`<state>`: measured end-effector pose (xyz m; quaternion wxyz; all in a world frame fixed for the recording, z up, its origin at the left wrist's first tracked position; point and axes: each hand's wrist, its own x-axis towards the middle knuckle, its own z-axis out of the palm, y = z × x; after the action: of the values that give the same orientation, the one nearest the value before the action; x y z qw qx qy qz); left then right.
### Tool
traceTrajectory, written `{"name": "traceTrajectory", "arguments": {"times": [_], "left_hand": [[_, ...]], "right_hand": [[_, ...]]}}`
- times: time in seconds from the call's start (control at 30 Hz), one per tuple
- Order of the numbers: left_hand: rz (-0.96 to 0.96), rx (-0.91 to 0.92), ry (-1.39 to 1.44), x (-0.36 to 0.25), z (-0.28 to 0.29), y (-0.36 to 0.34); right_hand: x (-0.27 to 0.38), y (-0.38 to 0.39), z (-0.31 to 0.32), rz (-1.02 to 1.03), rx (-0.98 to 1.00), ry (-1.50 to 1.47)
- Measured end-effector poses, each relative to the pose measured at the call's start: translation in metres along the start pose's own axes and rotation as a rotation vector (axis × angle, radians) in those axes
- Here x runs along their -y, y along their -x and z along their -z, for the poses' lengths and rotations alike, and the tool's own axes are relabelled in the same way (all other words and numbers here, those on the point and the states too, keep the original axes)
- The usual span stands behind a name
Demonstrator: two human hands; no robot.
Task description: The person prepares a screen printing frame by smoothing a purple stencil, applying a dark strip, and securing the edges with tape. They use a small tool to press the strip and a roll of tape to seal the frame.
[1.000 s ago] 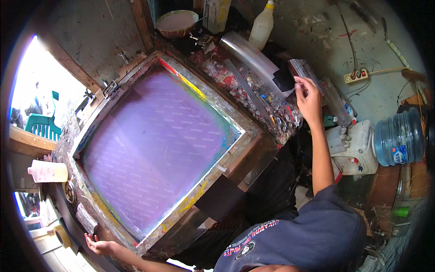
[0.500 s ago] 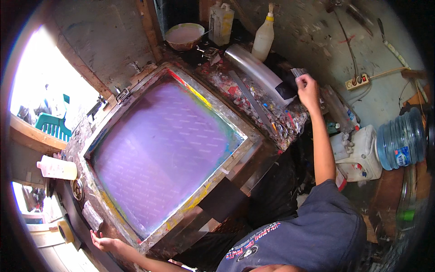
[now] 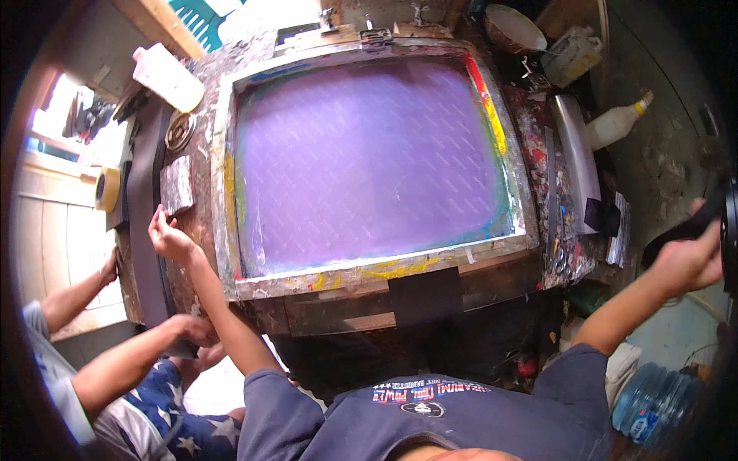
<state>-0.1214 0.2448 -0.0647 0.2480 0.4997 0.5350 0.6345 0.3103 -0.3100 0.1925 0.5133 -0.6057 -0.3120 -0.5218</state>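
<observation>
Left of the framed screen [image 3: 369, 169], the left hand [image 3: 174, 241], grip loosely spread, could knock the grey block [image 3: 177, 184] beside it by swinging carelessly; I cannot tell the grip of the right hand [image 3: 688, 263].

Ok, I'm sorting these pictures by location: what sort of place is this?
Probably a printing workshop, judging by the purple screen, its paint-smeared frame and the paint-spotted bench.
</observation>
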Motion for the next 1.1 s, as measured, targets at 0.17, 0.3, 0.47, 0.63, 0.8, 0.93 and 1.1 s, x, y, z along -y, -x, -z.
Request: {"name": "traceTrajectory", "arguments": {"times": [0.17, 0.3, 0.47, 0.63, 0.8, 0.93, 1.1], "left_hand": [[-0.115, -0.013, -0.037, 0.007, 0.011, 0.001], [-0.176, 0.030, -0.053, -0.003, -0.001, 0.011], [-0.233, 0.078, -0.035, -0.007, -0.003, 0.012], [-0.229, 0.078, -0.098, -0.005, -0.003, 0.018], [-0.229, 0.095, -0.056, -0.020, -0.006, 0.016], [-0.244, 0.085, -0.084, -0.008, -0.003, 0.018], [-0.281, 0.105, -0.133, -0.010, -0.006, 0.020]], "right_hand": [[0.085, 0.173, -0.138, -0.094, 1.090, -0.285], [0.062, 0.258, -0.159, -0.051, 1.446, -0.530], [0.053, 0.254, -0.155, 0.177, 1.605, -0.558], [0.056, 0.265, -0.153, 0.203, 1.588, -0.838], [0.037, 0.253, -0.190, 0.439, 1.518, -0.541], [0.041, 0.253, -0.181, 0.565, 1.546, -0.852], [0.041, 0.259, -0.170, 0.664, 1.593, -0.890]]}}
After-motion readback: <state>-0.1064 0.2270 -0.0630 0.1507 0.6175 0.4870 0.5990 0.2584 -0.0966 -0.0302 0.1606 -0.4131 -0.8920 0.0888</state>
